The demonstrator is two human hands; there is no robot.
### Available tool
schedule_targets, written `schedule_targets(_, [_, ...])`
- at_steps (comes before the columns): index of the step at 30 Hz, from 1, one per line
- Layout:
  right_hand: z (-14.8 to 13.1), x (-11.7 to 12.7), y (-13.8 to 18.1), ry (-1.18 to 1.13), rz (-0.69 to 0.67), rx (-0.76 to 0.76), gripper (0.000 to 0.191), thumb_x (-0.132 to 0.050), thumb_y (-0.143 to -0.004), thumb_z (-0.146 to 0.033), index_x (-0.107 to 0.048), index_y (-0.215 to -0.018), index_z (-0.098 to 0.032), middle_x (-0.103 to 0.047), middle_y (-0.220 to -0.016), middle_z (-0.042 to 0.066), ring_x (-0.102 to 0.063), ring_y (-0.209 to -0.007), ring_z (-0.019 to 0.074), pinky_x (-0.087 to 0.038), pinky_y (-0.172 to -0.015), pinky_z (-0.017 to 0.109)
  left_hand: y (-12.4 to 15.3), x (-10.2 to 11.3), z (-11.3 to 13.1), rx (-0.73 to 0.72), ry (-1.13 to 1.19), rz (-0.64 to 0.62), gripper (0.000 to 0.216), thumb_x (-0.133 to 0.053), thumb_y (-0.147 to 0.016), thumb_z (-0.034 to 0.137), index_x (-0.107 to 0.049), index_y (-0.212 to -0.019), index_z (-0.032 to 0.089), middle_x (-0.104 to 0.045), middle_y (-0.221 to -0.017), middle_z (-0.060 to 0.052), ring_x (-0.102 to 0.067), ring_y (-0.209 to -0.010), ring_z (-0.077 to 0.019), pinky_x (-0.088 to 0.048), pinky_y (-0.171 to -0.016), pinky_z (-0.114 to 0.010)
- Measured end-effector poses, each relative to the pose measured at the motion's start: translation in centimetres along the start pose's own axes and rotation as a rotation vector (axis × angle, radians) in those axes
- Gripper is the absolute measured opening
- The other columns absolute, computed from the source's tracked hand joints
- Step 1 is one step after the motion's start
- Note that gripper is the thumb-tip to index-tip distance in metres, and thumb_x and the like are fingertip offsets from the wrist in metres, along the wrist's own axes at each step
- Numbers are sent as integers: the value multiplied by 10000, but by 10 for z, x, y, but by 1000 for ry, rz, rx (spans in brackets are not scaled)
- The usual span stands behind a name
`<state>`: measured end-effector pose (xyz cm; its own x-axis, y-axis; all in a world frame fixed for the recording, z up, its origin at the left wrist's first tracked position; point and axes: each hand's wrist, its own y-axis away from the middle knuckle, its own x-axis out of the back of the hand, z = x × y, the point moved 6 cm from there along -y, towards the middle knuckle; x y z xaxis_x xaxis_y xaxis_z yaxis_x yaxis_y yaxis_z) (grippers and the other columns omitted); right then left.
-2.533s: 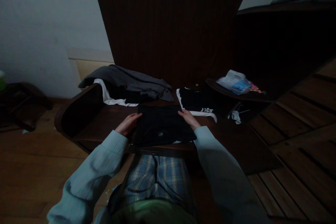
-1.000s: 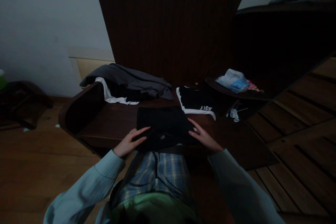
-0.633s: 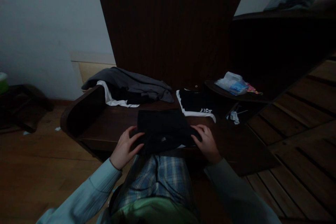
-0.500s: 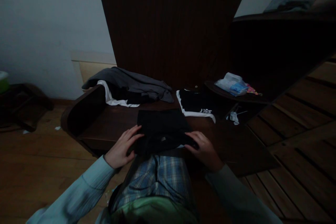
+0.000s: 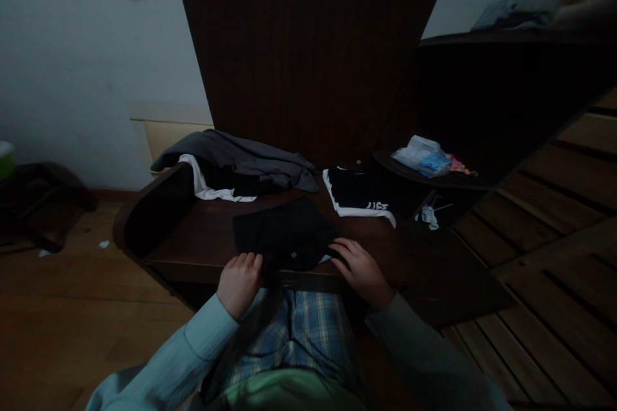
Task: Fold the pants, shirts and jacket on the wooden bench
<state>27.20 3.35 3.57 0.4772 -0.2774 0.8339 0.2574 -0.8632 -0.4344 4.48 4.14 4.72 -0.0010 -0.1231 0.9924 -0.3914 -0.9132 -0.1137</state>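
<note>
A folded black garment (image 5: 284,231) lies at the front edge of the dark wooden bench, right before me. It has a small pale mark near its front edge, and its exact kind is hard to tell in the dim light. My left hand (image 5: 241,282) is closed on the garment's front left corner, knuckles up. At the right end of the cloth is my right hand (image 5: 361,270), its fingers apart and the tips touching the edge. A bit of light cloth or paper shows beside those fingertips.
A grey garment (image 5: 260,154) and a white cloth (image 5: 200,183) lie heaped at the bench's back left. A folded black garment with white lettering (image 5: 359,189) rests on white cloth at the back right. Plastic packets (image 5: 424,155) sit on a small corner shelf (image 5: 400,164).
My left hand has gone from spread fingers to a closed grip on the front left corner. The black garment has turned and shifted left, and my right hand moved slightly left.
</note>
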Motion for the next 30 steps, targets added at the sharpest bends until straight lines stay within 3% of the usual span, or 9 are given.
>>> schedule_targets(3, [4,-10,1,-202,14,-158,195,-462,-804,-301,-603,-866,-182,-607,-826,70,-565,-771,181,-459,-733,326,-12,6,13,103,24,-66,196,-430,-784,215,-593,-805,109,-631,-750,-135,-604,-746,-255,-426,-634,-329])
schedule_targets(6, [12,-30,4,-528,-86,-392,320,-430,-789,-441,-566,-902,-174,-589,-647,29,-554,-557,146,-462,-556,284,-25,1,40,72,156,-133,304,-370,-831,323,-594,-837,117,-646,-775,-133,-619,-729,-252,-440,-620,-326])
schedule_targets(10, [26,-33,3,-753,-16,-551,529,-476,-718,-549,-458,-1110,-195,-623,-904,59,-602,-787,185,-474,-684,309,-29,5,90,-400,505,-206,330,-438,-810,396,-568,-1006,164,-635,-991,-101,-603,-890,-205,-452,-758,-283])
schedule_targets(12, [34,-28,3,-760,9,-563,657,-578,-653,-529,-388,-1190,-201,-601,-999,70,-578,-902,199,-446,-789,326,-28,14,93,-630,654,-210,391,-489,-787,397,-515,-1121,194,-587,-1121,-76,-561,-993,-175,-420,-848,-253])
schedule_targets(15, [43,-26,7,-775,-52,-593,853,-649,-601,-495,-257,-1288,-176,-592,-995,85,-580,-899,205,-437,-813,343,-51,19,47,-544,746,-65,425,-454,-803,393,-490,-1165,174,-559,-1167,-83,-510,-1068,-176,-367,-934,-284])
schedule_targets(18, [45,-25,13,-790,-101,-561,832,-626,-635,-476,-236,-1304,-173,-560,-1076,105,-565,-953,204,-424,-847,342,-84,7,-32,-132,784,209,492,-463,-752,472,-526,-1109,139,-545,-1166,-121,-473,-1101,-242,-322,-973,-386])
schedule_targets(21, [40,-22,16,-688,-88,-469,717,-627,-647,-394,-318,-1257,-180,-541,-1131,102,-537,-1014,213,-408,-878,347,-104,-23,-83,153,984,238,608,-497,-665,572,-538,-1063,114,-581,-1087,-141,-517,-1031,-265,-380,-909,-398])
schedule_targets(25, [33,-10,8,-483,-35,-343,489,-562,-671,-257,-435,-1139,-193,-576,-1071,69,-539,-1002,210,-408,-871,356,-106,-49,-90,204,1241,128,634,-570,-565,595,-558,-981,116,-626,-838,-74,-585,-791,-203,-460,-722,-317])
schedule_targets(30, [32,15,-46,-326,-34,-191,344,-514,-694,-177,-508,-1038,-194,-609,-985,49,-565,-941,193,-417,-838,345,-76,-47,-84,192,1149,151,401,-600,-581,485,-591,-790,143,-544,-636,10,-524,-628,-134,-421,-605,-240])
